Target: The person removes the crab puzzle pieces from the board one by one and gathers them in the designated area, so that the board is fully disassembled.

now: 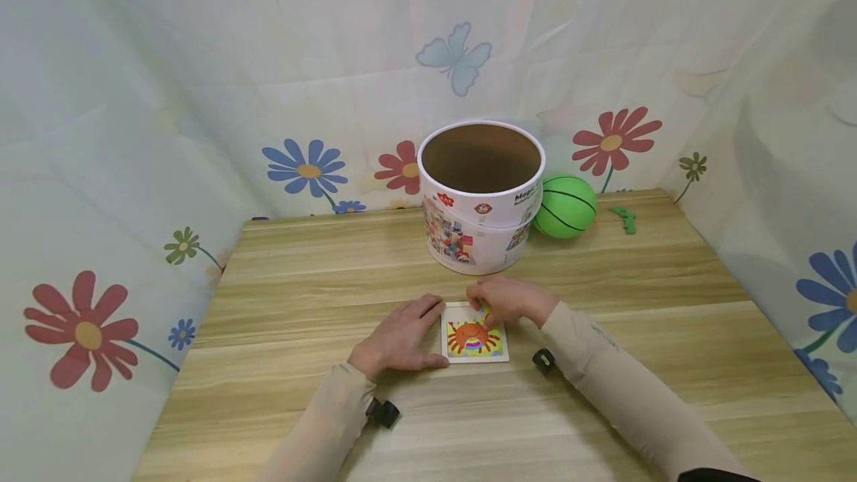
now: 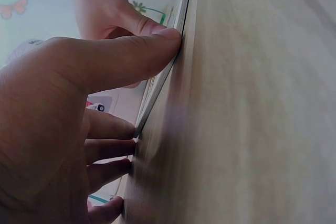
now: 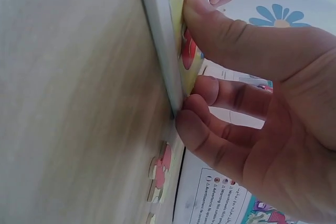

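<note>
A square crab jigsaw puzzle board (image 1: pixel 473 352), with a pale wooden frame and an orange crab on yellow, lies flat on the table. At its left side my left hand (image 1: pixel 406 333) rests with fingers spread; the thumb touches the near left corner and the forefinger the left edge. At the far right corner, my right hand (image 1: pixel 510 299) pinches a yellow and red puzzle piece (image 3: pixel 189 51) between thumb and forefinger, its edge tilted against the frame. The other right fingertips touch the frame's corner. My right hand covers part of the picture in the head view.
Loose puzzle pieces (image 3: pixel 164 163) lie on the table past the board in the right wrist view. A white bucket (image 1: pixel 477 244) stands behind the board, beside a green ball (image 1: pixel 565 207) and a small green piece (image 1: pixel 626 219). Flowered curtains (image 1: pixel 308 132) surround the wooden table (image 1: pixel 321 266).
</note>
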{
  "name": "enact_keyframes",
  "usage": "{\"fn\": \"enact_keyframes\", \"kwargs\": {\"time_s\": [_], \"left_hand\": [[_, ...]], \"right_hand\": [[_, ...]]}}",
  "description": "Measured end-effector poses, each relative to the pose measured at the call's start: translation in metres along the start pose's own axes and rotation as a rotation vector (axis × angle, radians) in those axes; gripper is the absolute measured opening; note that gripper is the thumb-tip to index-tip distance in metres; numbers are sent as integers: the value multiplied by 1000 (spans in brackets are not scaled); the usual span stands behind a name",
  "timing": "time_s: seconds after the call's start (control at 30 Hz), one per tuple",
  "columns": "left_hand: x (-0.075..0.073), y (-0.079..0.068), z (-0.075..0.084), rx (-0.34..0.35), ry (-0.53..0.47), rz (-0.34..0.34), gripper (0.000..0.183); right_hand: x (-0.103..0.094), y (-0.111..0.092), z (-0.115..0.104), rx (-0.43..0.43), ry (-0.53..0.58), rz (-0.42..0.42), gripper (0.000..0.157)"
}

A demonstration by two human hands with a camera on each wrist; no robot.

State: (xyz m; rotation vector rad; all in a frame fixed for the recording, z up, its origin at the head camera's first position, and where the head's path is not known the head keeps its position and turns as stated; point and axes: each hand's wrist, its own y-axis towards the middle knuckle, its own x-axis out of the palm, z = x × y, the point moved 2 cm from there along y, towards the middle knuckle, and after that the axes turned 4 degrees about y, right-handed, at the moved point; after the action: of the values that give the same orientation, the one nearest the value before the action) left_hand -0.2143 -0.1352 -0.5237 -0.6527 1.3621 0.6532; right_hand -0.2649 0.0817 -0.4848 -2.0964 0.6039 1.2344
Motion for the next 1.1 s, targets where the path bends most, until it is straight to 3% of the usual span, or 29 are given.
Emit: {"fn": "enact_keyframes", "kwargs": {"time_s": [0.63, 1.1], "left_hand": [[-2, -1, 2, -33, -13, -46, 100], [-1, -1, 3, -40, -13, -48, 100]], "right_hand": [[8, -8, 5, 33, 90, 149, 37], [8, -11, 4, 95, 111, 179, 33]]}}
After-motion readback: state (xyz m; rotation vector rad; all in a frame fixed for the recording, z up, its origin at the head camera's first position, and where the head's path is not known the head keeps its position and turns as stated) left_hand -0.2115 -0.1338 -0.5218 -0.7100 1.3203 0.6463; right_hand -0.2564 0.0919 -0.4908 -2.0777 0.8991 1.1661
